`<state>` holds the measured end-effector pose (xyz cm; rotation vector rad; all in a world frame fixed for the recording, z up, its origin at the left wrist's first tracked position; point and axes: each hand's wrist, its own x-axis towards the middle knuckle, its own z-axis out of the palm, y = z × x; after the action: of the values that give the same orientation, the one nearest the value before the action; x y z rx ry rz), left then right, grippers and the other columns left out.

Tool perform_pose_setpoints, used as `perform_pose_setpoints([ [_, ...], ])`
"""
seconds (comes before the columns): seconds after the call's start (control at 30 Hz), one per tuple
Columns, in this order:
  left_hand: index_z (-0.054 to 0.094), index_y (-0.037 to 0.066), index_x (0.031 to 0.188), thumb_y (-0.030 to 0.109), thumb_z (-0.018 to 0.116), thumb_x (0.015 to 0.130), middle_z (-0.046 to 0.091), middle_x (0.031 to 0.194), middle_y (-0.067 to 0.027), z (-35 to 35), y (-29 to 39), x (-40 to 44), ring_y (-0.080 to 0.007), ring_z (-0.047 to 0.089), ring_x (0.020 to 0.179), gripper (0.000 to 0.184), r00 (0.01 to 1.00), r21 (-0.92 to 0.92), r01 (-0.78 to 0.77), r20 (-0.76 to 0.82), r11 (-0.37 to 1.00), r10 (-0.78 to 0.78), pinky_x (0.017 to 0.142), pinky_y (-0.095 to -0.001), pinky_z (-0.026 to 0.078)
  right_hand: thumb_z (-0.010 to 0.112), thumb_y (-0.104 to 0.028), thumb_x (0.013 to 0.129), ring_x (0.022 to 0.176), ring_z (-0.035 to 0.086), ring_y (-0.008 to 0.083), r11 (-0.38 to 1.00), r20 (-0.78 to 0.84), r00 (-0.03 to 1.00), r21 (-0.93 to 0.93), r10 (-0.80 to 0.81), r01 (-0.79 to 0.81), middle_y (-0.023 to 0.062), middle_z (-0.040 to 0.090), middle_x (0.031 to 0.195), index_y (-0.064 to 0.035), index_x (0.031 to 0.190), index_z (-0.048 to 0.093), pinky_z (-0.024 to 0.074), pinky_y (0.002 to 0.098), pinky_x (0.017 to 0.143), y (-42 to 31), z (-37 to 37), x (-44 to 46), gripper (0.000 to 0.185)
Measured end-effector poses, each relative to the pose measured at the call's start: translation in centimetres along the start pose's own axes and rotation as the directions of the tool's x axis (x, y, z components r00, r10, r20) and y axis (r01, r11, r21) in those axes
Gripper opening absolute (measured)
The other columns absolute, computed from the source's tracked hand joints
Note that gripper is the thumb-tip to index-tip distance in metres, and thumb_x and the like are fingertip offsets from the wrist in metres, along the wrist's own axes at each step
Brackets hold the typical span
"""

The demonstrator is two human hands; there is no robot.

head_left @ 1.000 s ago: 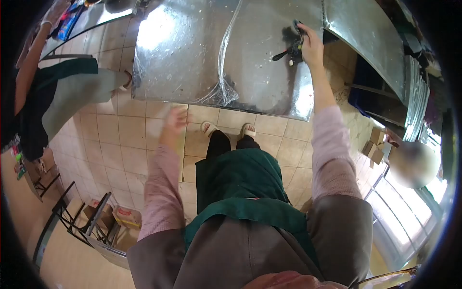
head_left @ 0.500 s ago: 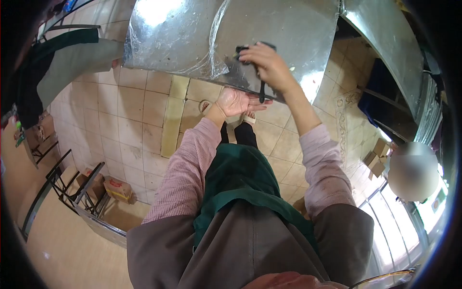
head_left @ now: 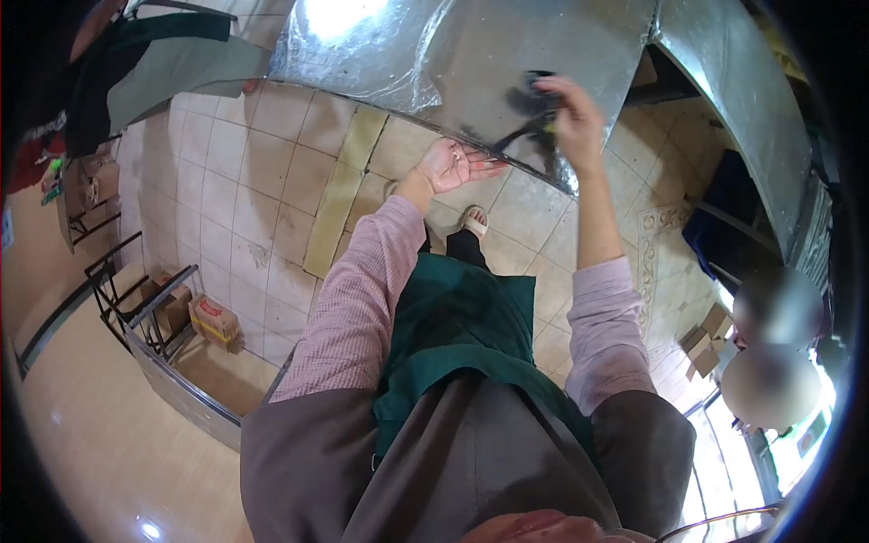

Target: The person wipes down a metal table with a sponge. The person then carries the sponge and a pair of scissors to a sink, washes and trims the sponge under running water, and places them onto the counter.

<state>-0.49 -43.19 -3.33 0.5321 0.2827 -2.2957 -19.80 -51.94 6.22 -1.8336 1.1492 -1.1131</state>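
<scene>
My left hand (head_left: pixel 448 166) is held palm up just below the front edge of the steel table (head_left: pixel 489 54), its fingers stretched out toward the right. Small specks seem to lie on the palm, too fine to name. Over the table's right front corner, my right hand (head_left: pixel 579 122) is smeared by motion, its fingers curled around a black tool (head_left: pixel 520 136) with a slim handle-like part pointing to the table edge. The tool's exact kind is blurred. A dark patch, perhaps its other end or a reflection, shows on the steel behind it.
Clear plastic film (head_left: pixel 389 72) covers the table's left part. A second steel surface (head_left: pixel 724 81) adjoins at right. Another person's clothing (head_left: pixel 181 77) is at upper left. Cardboard boxes (head_left: pixel 213 321) stand on the tiled floor by a metal-framed counter at lower left.
My right hand has swept right with the black tool toward the table's corner. My left hand remains palm up under the edge. The camera view has shifted and turned slightly.
</scene>
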Motion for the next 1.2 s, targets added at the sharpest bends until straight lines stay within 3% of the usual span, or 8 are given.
perform_pose_setpoints([
  [0.13, 0.029, -0.012, 0.121, 0.020, 0.021, 0.089, 0.033, 0.126, -0.0316, -1.1, -0.1, -0.1, -0.0471, 0.034, 0.117, 0.047, 0.990, -0.011, -0.064, -0.125, 0.998, 0.062, 0.099, -0.0536, 0.029, 0.044, 0.011, 0.072, 0.091, 0.057, 0.0248, 0.966, -0.122, 0.988, -0.230, 0.093, -0.119, 0.0093, 0.061, 0.096, -0.0061, 0.092, 0.061, 0.0419, 0.0314, 0.086, 3.7, -2.7, -0.4, 0.031],
  [0.2, 0.029, -0.012, 0.121, 0.021, 0.022, 0.088, 0.033, 0.126, -0.0320, -1.1, 0.2, -0.2, -0.0475, 0.034, 0.117, 0.047, 0.991, -0.007, -0.059, -0.122, 0.998, 0.058, 0.099, -0.0532, 0.029, 0.045, 0.008, 0.073, 0.094, 0.056, 0.0261, 0.882, -0.043, 0.997, -0.470, -0.066, 0.038, 0.0087, 0.060, 0.098, -0.0072, 0.093, 0.060, 0.0373, 0.0376, 0.093, 4.0, -1.8, -1.4, 0.030],
  [0.5, 0.043, -0.009, 0.110, 0.020, 0.024, 0.089, 0.051, 0.108, -0.0270, -1.0, 1.7, -1.6, -0.0421, 0.048, 0.105, 0.040, 0.998, -0.078, 0.062, -0.010, 0.995, -0.063, 0.095, -0.0516, 0.037, 0.046, 0.009, 0.070, 0.095, 0.055, 0.0287, 0.917, -0.018, 1.000, -0.400, -0.010, 0.002, 0.0097, 0.061, 0.095, -0.0065, 0.091, 0.060, 0.0362, 0.0422, 0.093, -1.5, 8.4, -5.5, 0.030],
  [0.6, 0.052, 0.001, 0.089, 0.018, 0.031, 0.089, 0.059, 0.081, -0.0092, -3.4, 3.2, -2.6, -0.0239, 0.059, 0.076, 0.027, 0.991, -0.015, 0.077, -0.110, 0.997, -0.078, 0.080, -0.0436, 0.049, 0.044, 0.011, 0.069, 0.094, 0.056, 0.0289, 0.957, -0.004, 1.000, -0.288, 0.024, -0.024, 0.0109, 0.061, 0.094, -0.0053, 0.090, 0.060, 0.0380, 0.0404, 0.092, -4.6, 12.4, -5.8, 0.031],
  [0.83, 0.050, -0.005, 0.100, 0.020, 0.029, 0.089, 0.057, 0.100, -0.0193, -4.8, 10.5, -8.7, -0.0319, 0.055, 0.095, 0.034, 0.974, -0.005, 0.049, -0.220, 0.999, -0.049, 0.091, -0.0411, 0.041, 0.038, 0.013, 0.076, 0.091, 0.056, 0.0147, 0.976, -0.078, 0.974, 0.048, 0.215, -0.212, 0.0084, 0.062, 0.092, -0.0011, 0.093, 0.060, 0.0421, 0.0256, 0.081, -8.8, 19.1, 1.3, 0.031],
  [0.97, 0.038, -0.014, 0.116, 0.022, 0.028, 0.090, 0.046, 0.117, -0.0286, -6.7, 15.9, -12.0, -0.0396, 0.047, 0.108, 0.046, 0.976, -0.007, -0.064, -0.211, 0.998, 0.061, 0.097, -0.0448, 0.035, 0.042, 0.006, 0.082, 0.084, 0.055, 0.0125, 0.989, -0.222, 0.965, -0.025, 0.140, -0.149, 0.0071, 0.062, 0.092, -0.0023, 0.096, 0.061, 0.0418, 0.0231, 0.077, -7.1, 19.4, 11.3, 0.025],
  [1.1, 0.041, -0.015, 0.110, 0.021, 0.028, 0.090, 0.049, 0.113, -0.0279, -7.2, 20.2, -13.7, -0.0401, 0.047, 0.109, 0.044, 0.971, 0.012, -0.125, -0.202, 0.992, 0.125, 0.096, -0.0459, 0.037, 0.041, 0.005, 0.080, 0.084, 0.058, 0.0152, 0.998, -0.351, 0.936, -0.056, 0.021, -0.043, 0.0091, 0.063, 0.092, -0.0034, 0.096, 0.061, 0.0425, 0.0237, 0.076, -2.0, 19.7, 20.1, 0.028],
  [1.2, 0.043, -0.011, 0.111, 0.021, 0.028, 0.090, 0.049, 0.113, -0.0282, -7.3, 22.1, -13.8, -0.0400, 0.047, 0.109, 0.041, 0.973, 0.001, -0.144, -0.183, 0.990, 0.142, 0.095, -0.0479, 0.038, 0.042, 0.000, 0.080, 0.083, 0.059, 0.0254, 0.862, -0.421, 0.886, -0.358, 0.192, -0.357, 0.0130, 0.061, 0.094, -0.0054, 0.102, 0.059, 0.0443, 0.0305, 0.077, 4.1, 20.9, 24.0, 0.029],
])
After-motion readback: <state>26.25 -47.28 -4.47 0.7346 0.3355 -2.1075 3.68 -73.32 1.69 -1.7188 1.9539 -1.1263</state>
